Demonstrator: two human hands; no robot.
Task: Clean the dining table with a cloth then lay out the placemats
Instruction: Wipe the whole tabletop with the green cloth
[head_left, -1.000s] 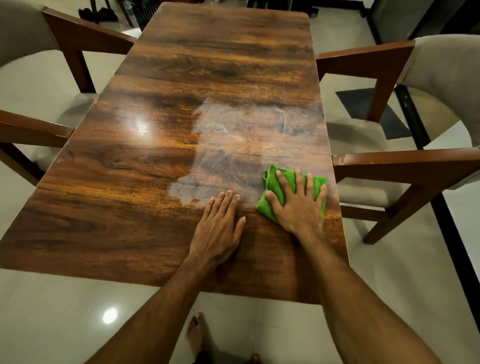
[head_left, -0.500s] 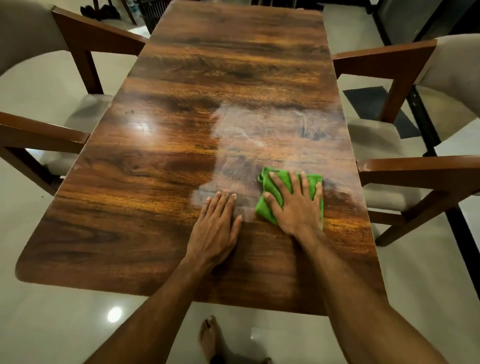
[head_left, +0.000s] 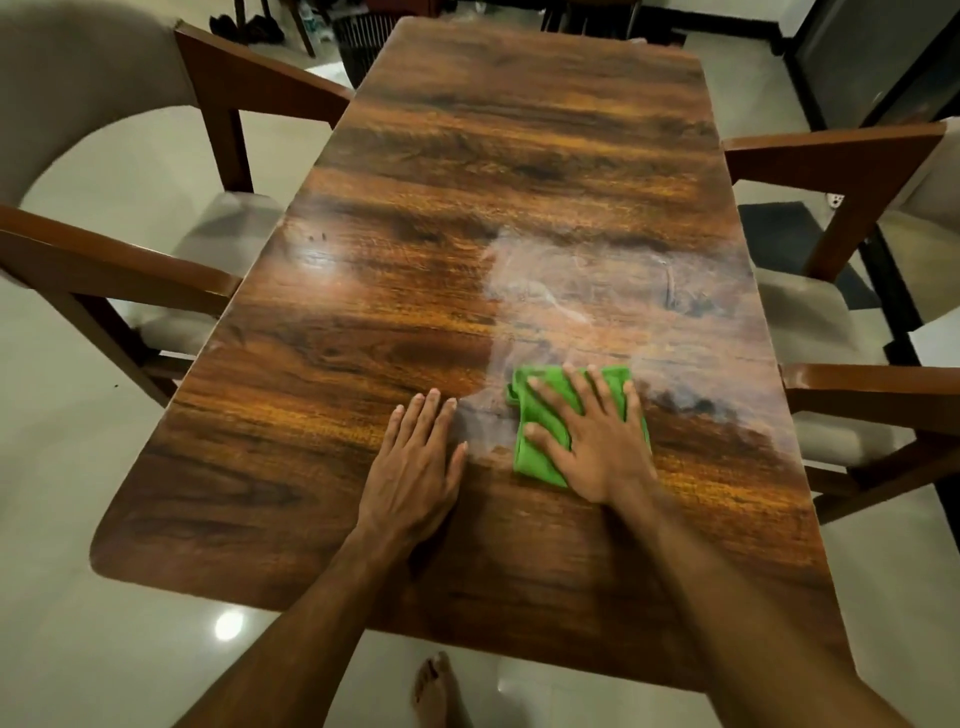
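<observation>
Folded green cloth (head_left: 540, 415) had slid left from the glossy wooden table (head_left: 467, 130) edge, right hand (head_left: 592, 441) pressing it flat-fingered; hazy film (head_left: 597, 291) lay beyond; left hand (head_left: 415, 467) flat, empty.

Wooden table (head_left: 467, 182) under green cloth (head_left: 540, 415).

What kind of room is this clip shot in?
Most likely a home dining area: a long wooden table with padded chairs on both sides, on a glossy tiled floor. The right hand presses a green cloth on the table.
</observation>
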